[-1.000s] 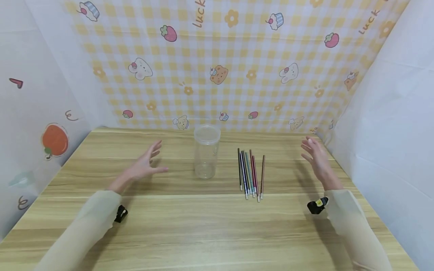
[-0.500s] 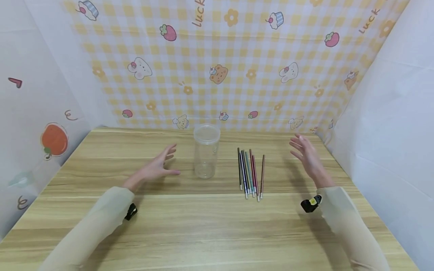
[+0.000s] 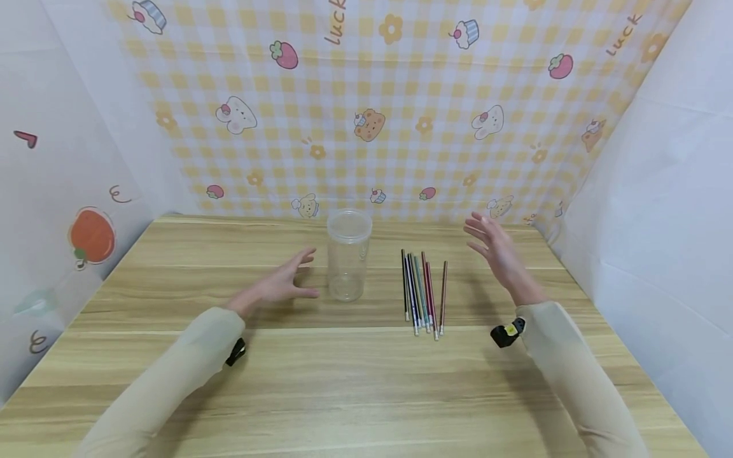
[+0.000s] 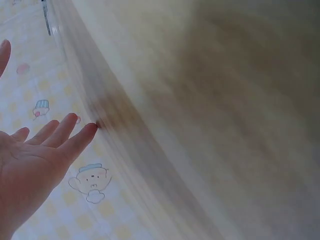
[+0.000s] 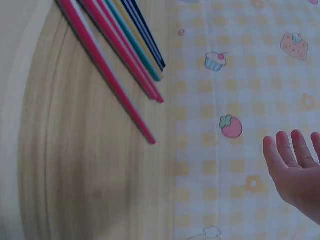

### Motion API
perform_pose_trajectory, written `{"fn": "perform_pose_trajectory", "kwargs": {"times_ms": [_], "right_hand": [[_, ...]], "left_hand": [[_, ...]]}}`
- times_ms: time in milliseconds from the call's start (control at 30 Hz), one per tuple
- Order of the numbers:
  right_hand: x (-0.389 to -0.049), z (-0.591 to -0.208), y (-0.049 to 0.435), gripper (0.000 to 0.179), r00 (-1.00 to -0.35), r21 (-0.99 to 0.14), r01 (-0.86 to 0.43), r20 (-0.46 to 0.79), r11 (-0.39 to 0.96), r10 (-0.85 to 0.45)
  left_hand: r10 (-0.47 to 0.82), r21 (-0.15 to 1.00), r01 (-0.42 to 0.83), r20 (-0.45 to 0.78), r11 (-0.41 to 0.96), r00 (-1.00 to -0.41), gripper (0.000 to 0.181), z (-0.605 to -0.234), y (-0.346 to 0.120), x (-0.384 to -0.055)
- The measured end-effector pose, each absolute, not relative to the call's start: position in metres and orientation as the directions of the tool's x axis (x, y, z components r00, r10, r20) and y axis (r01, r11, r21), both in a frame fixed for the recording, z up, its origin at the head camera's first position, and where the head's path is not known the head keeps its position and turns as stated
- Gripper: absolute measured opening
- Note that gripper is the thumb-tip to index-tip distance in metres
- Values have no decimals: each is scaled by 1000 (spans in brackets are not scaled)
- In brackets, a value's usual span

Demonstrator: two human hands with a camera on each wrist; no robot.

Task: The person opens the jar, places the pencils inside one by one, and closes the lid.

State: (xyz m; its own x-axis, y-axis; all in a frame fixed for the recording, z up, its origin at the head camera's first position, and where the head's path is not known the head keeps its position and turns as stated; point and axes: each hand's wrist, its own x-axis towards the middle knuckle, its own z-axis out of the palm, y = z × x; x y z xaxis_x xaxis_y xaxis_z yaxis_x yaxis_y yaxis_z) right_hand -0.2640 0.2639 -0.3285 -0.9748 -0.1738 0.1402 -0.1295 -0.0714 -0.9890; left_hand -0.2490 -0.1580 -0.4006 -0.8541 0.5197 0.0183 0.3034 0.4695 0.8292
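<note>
A tall clear plastic jar (image 3: 347, 261) stands upright at the middle of the wooden table. Just left of it is my left hand (image 3: 280, 283), thumb spread from the fingers, palm facing the jar and holding nothing. To the jar's right lie several pencils (image 3: 426, 292) with white eraser ends toward me, in black, blue, teal and red. My right hand (image 3: 498, 251) hovers above the table right of the pencils, fingers loosely extended. In the right wrist view, the red pencil (image 5: 107, 72) lies slightly apart from the others, and the right hand (image 5: 297, 172) holds nothing.
A yellow checked cloth (image 3: 401, 83) with cartoon prints hangs behind the table. White sheets (image 3: 664, 178) close off both sides. Each sleeve carries a small black camera (image 3: 508, 332) at the wrist.
My left hand has moved right, closer to the jar. My right hand has moved left and a little farther back, toward the pencils. The jar and pencils stay where they were.
</note>
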Motion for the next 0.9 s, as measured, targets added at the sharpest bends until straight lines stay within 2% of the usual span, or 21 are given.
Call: {"fn": "perform_pose_trajectory", "kwargs": {"times_ms": [400,900], "right_hand": [[-273,-319,226,54,-947,-982,-189,188,-21,-262],[-271,-317,177,51,-905,-973,-232,224,-24,-363]], "left_hand": [[575,845,297,-16,445,-818,91,-397,-145,-257],[571,861,222,-94,459,-815,92,-398,-131,-260]]}}
